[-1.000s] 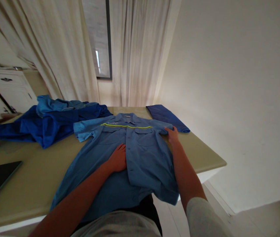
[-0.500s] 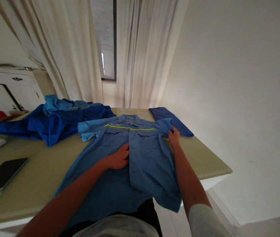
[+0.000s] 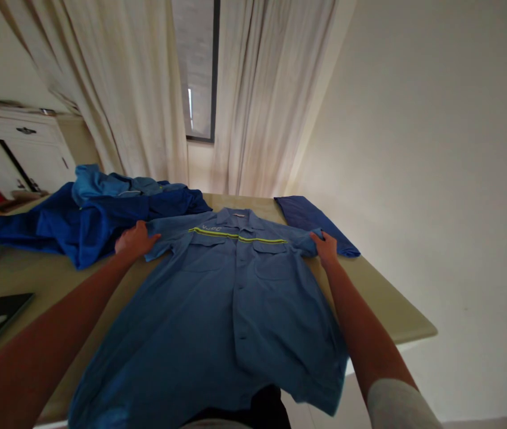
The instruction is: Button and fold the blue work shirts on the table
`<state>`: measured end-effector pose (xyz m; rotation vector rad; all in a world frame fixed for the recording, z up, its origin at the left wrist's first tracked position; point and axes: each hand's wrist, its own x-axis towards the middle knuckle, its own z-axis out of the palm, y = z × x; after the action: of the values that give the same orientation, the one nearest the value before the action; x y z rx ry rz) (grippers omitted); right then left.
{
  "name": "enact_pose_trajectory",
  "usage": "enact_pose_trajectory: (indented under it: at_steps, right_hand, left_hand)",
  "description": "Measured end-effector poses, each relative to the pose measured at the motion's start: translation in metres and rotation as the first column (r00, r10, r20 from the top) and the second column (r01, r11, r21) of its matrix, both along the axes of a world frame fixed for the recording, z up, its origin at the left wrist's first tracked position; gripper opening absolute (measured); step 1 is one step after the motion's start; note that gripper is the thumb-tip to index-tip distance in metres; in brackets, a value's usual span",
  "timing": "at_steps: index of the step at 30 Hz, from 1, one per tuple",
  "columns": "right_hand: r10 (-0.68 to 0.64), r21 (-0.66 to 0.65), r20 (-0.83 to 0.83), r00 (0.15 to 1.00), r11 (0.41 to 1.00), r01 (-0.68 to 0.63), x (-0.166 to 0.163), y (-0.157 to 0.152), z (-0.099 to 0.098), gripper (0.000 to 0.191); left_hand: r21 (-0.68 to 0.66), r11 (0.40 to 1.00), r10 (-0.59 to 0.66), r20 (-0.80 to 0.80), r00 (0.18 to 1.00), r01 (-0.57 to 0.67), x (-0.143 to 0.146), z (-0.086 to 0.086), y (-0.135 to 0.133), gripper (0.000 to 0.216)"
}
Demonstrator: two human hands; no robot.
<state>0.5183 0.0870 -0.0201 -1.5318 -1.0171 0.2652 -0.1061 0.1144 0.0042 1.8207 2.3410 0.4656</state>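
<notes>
A blue short-sleeved work shirt [image 3: 208,298] lies front up, its collar away from me and a yellow stripe across the chest. Its hem hangs over the near table edge. At the left sleeve end, my left hand [image 3: 134,239] is closed on the cuff. My right hand [image 3: 326,245] pinches the opposite sleeve at its end. Both sleeves are spread out sideways.
Crumpled blue clothes [image 3: 101,214] are heaped at the back left of the table [image 3: 382,292]. A folded dark blue garment [image 3: 316,223] lies at the back right. A dark tablet-like object [image 3: 3,316] with white items on it is at the left. Curtains and a wall stand behind.
My left hand has moved from the shirt's front placket out to the left sleeve and taken hold of it. My right hand still holds the right sleeve.
</notes>
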Motion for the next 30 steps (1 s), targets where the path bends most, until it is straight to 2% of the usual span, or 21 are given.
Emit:
enact_pose_trajectory:
  at_steps: [2,4,8,11,14,16,18,19,20,22,24,26,28,30]
  right_hand:
    - [0.003,-0.019,0.023,1.0,1.0,-0.003,0.007,0.005,0.004,0.035]
    - [0.007,-0.035,0.059,0.998,0.999,-0.004,0.015,0.008,0.006,0.031]
    - [0.037,0.004,0.14,0.99,0.999,-0.038,0.036,0.013,0.002,0.028]
    - [0.024,0.024,0.183,0.983,0.999,-0.029,0.053,0.015,-0.007,0.027]
    - [-0.082,-0.129,0.283,0.956,0.984,0.123,0.061,0.015,-0.013,0.031]
    - [-0.208,-0.188,0.423,0.882,0.932,0.31,0.058,0.017,-0.012,0.039]
    - [-0.312,-0.112,0.558,0.769,0.89,0.443,0.045,0.024,-0.007,0.048]
    - [-0.313,-0.064,0.608,0.73,0.897,0.437,0.036,0.03,-0.004,0.049]
    - [-0.256,-0.045,0.649,0.717,0.927,0.372,0.024,0.039,0.0,0.047]
    - [0.005,-0.124,0.699,0.715,0.986,0.115,-0.004,0.062,0.007,0.042]
    - [0.282,-0.288,0.691,0.666,0.952,-0.105,-0.034,0.089,0.011,0.044]
    - [0.43,-0.449,0.658,0.618,0.883,-0.135,-0.062,0.113,0.011,0.053]
    - [0.501,-0.58,0.626,0.598,0.811,-0.073,-0.082,0.132,0.009,0.064]
    - [0.566,-0.663,0.597,0.568,0.748,-0.048,-0.092,0.144,0.008,0.058]
  left_hand:
    - [-0.029,0.999,-0.027,-0.008,1.0,0.027,-0.003,-0.004,0.008,0.057]
    - [0.007,0.998,-0.066,-0.089,0.994,0.067,-0.003,-0.008,0.01,0.051]
    - [0.165,0.973,-0.113,-0.259,0.959,0.159,-0.001,-0.016,0.01,0.069]
    - [0.179,0.969,-0.113,-0.282,0.953,0.168,-0.005,-0.021,0.012,0.075]
    - [0.167,0.973,-0.092,-0.361,0.928,0.161,-0.009,-0.018,0.013,0.069]
    - [0.185,0.964,-0.09,-0.446,0.89,0.19,-0.005,-0.01,0.012,0.063]
    - [0.218,0.938,-0.126,-0.507,0.852,0.269,0.008,-0.001,0.013,0.057]
    - [0.226,0.918,-0.172,-0.517,0.839,0.327,0.018,0.004,0.015,0.055]
    - [0.226,0.893,-0.234,-0.506,0.83,0.389,0.028,0.008,0.02,0.053]
    - [0.225,0.853,-0.348,-0.428,0.834,0.471,0.052,0.012,0.038,0.05]
    - [0.224,0.847,-0.403,-0.32,0.858,0.481,0.074,0.011,0.063,0.049]
    - [0.19,0.871,-0.406,-0.239,0.882,0.452,0.091,0.006,0.089,0.051]
    - [0.109,0.899,-0.4,-0.187,0.897,0.423,0.1,-0.001,0.109,0.051]
    - [0.013,0.909,-0.41,-0.148,0.9,0.416,0.103,-0.006,0.122,0.045]
